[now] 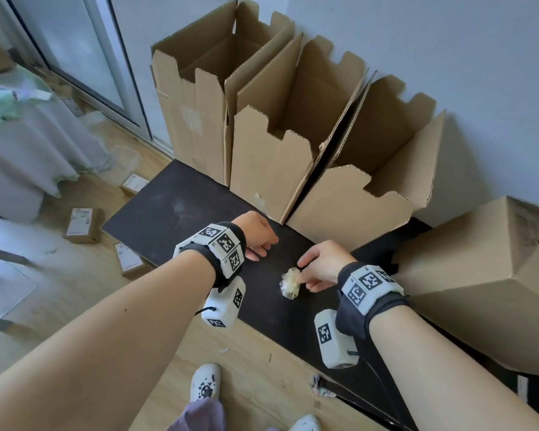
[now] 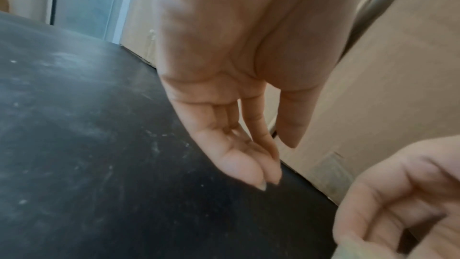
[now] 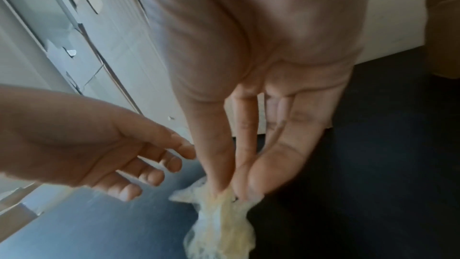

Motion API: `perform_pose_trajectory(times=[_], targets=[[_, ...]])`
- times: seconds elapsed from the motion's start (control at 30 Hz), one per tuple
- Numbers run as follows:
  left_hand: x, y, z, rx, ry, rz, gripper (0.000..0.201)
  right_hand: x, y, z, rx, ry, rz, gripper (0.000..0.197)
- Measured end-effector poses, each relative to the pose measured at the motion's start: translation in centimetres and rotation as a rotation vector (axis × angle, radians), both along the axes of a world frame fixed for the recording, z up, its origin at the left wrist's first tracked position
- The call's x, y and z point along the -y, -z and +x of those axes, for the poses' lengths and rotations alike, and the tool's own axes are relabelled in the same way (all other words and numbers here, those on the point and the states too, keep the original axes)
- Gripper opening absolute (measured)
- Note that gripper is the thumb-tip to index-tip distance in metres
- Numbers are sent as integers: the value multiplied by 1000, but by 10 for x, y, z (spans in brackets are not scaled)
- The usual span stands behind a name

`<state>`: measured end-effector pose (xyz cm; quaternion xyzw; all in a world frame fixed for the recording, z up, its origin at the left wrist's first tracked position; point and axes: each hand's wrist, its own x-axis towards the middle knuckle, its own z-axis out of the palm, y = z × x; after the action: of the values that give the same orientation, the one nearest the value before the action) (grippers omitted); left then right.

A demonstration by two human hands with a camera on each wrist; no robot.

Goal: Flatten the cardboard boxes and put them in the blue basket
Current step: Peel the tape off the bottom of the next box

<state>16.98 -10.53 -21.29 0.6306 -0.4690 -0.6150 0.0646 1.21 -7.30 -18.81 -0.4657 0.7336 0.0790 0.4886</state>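
Beside the open cardboard boxes [image 1: 296, 144]: right hand [image 1: 322, 262] fingers pinching tape wad [image 1: 289, 282], left hand [image 1: 257, 234] slack, empty; discard wad clear first.

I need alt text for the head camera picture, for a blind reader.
The right hand pinches a crumpled wad of tape over a dark mat; the left hand hangs empty. Three open cardboard boxes stand against the wall.

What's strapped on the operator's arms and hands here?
Forearms bare, no sleeves or gloves. Each wrist carries a black strap with white blocks printed with black square markers: left wrist band, right wrist band. A white camera box hangs beneath each; a black cable trails from the right one.
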Motion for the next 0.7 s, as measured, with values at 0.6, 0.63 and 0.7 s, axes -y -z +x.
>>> perform_pose_trajectory(times=[0.6,0.63,0.7], targets=[[-11,-9,2,-139,-138,94,20,6,-5,21,305,267,-189,15],[-8,-10,7,-139,-198,36,22,9,-4,27,295,286,-249,18],[-4,-11,18,-117,-295,-66,27,14,-2,40,226,255,-377,18]])
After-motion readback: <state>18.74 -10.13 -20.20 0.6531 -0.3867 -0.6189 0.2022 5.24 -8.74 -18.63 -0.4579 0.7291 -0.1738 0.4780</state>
